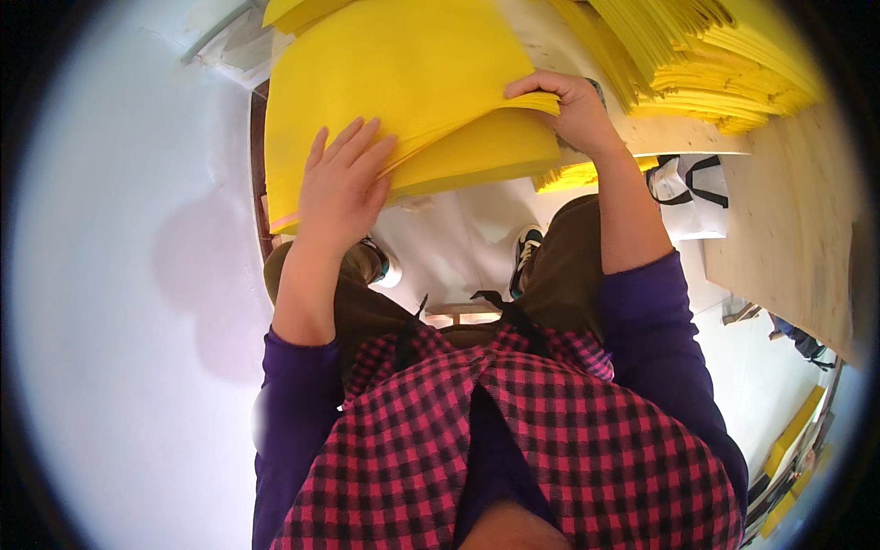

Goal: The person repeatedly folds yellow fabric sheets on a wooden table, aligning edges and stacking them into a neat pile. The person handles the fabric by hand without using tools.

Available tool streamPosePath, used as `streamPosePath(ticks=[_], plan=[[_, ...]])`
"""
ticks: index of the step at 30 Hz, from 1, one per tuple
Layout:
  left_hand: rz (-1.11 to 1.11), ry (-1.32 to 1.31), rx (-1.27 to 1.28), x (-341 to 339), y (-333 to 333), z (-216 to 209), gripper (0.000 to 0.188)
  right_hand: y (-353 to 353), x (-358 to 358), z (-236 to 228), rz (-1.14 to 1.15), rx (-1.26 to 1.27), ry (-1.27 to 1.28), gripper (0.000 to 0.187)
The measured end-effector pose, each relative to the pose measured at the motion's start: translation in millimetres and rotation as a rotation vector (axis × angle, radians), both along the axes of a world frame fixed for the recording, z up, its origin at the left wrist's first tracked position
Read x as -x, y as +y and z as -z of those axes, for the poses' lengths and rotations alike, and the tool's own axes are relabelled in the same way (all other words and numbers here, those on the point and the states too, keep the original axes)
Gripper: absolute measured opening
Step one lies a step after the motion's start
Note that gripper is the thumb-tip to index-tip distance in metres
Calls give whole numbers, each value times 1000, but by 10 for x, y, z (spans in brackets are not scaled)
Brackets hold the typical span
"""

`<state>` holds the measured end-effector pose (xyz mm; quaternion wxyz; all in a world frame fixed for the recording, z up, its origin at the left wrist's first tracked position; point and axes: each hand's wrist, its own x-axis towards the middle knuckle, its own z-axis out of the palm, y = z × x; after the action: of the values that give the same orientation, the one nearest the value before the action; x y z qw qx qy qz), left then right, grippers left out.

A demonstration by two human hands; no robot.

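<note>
A stack of large yellow sheets (394,73) lies on the table in front of me; whether they are paper or fabric I cannot tell. My right hand (579,112) pinches the near right corner of several upper sheets and lifts it, so their edges fan out above the sheets below. On the near left part of the stack rests my left hand (346,179), fingers stretched out and slightly spread over the top sheet. Its thumb lies by the near edge, close to where the raised sheets fold up.
Piles of folded yellow sheets (706,78) stand at the far right on a wooden tabletop (788,220). Below them is a white bag with black straps (694,197). A white wall (128,275) runs along my left. More yellow pieces (794,431) lie at the lower right.
</note>
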<state>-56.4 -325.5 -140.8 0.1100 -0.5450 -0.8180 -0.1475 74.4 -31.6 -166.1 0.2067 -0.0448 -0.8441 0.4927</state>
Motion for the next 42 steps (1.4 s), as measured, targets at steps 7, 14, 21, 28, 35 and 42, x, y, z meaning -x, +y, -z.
streamPosePath(ticks=[7,14,21,28,35,42], plan=[[-192,62,8,274,-771,-8,51,20,-11,4,9,-11,-29,27],[-117,-184,-267,683,-1112,146,49,38,-5,51,-47,87,-6,27],[-66,-526,-404,918,-1066,261,32,20,3,34,-26,79,-1,23],[-34,-773,-513,1004,-1071,343,29,-59,-9,-17,44,124,-76,25],[-20,-788,-544,1071,-1040,245,28,10,43,-16,26,-213,63,21],[-94,-985,-684,1126,-1093,132,20,-11,-10,48,221,76,-13,19]])
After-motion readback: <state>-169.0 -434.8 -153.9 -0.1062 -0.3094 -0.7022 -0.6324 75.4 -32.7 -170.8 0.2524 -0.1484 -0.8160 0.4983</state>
